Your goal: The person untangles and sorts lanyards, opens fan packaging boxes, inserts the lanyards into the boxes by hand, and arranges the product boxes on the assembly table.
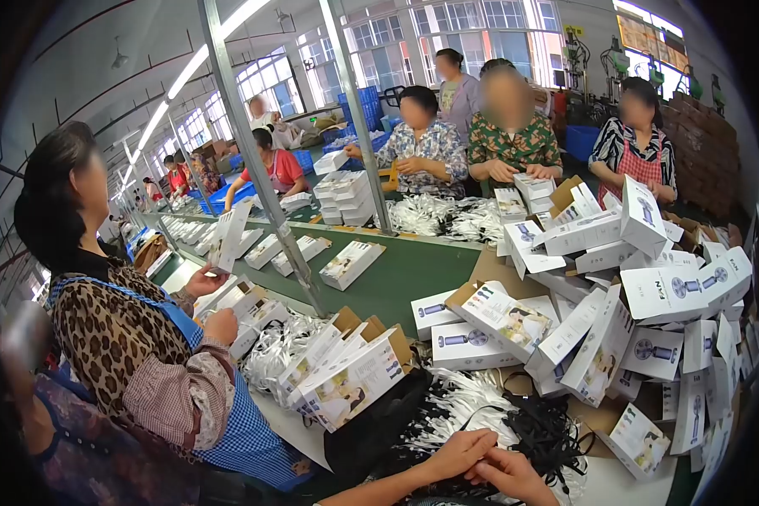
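Observation:
Low in the view, my left hand (462,454) and my right hand (514,474) meet with their fingers closed against each other. What lies between the fingers, if anything, is hidden. Just beyond them is a heap of white straps (455,405), with a tangle of black straps (548,430) on its right side. Printed fan boxes (658,358) are piled to the right, many with open flaps. Several open boxes (354,379) lean together left of the straps, beside a black cloth (378,422).
A green conveyor belt (379,299) carries boxes past metal posts (261,169). At my left a person in a blue checked apron (253,430) holds a box (228,236). Other people work across the belt near stacked white boxes (344,198) and another strap pile (447,218).

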{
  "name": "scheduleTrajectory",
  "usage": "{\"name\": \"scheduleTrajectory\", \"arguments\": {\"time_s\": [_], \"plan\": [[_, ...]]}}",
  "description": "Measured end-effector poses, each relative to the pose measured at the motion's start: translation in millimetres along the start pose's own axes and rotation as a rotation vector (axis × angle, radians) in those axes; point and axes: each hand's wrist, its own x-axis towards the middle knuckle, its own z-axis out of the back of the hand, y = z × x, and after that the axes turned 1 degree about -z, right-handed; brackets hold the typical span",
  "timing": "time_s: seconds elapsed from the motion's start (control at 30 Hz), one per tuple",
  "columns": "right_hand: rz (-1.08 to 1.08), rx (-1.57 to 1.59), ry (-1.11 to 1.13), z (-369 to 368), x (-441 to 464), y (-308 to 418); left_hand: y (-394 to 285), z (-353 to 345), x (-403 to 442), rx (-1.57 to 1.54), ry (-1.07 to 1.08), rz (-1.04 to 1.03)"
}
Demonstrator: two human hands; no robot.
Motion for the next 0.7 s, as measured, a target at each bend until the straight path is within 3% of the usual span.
{"name": "scheduleTrajectory", "arguments": {"time_s": [0.1, 0.27, 0.33, 0.4, 0.47, 0.7], "plan": [[0.009, -0.001, -0.025, -4.3, -6.6, 15.7, 14.9, 0.6, 9.5, -0.081, -0.224, -0.293], [0.014, 0.071, -0.186, 10.9, -14.6, 20.0, 20.9, 18.8, 14.0, -0.047, -0.281, -0.141], [0.012, 0.131, -0.274, 19.5, -13.2, 13.0, 27.6, 14.5, 18.2, 0.349, -0.456, -0.428], [0.029, 0.093, -0.307, 29.8, -13.6, 4.9, 43.2, 14.2, 22.3, 0.453, -0.416, -0.420], [0.037, 0.076, -0.334, 36.4, -15.0, 0.6, 52.1, 8.6, 25.2, 0.772, -0.405, -0.427], [0.055, -0.010, -0.513, 50.5, -25.8, -10.6, 53.7, 5.5, 29.6, 0.848, -0.408, -0.496]]}}
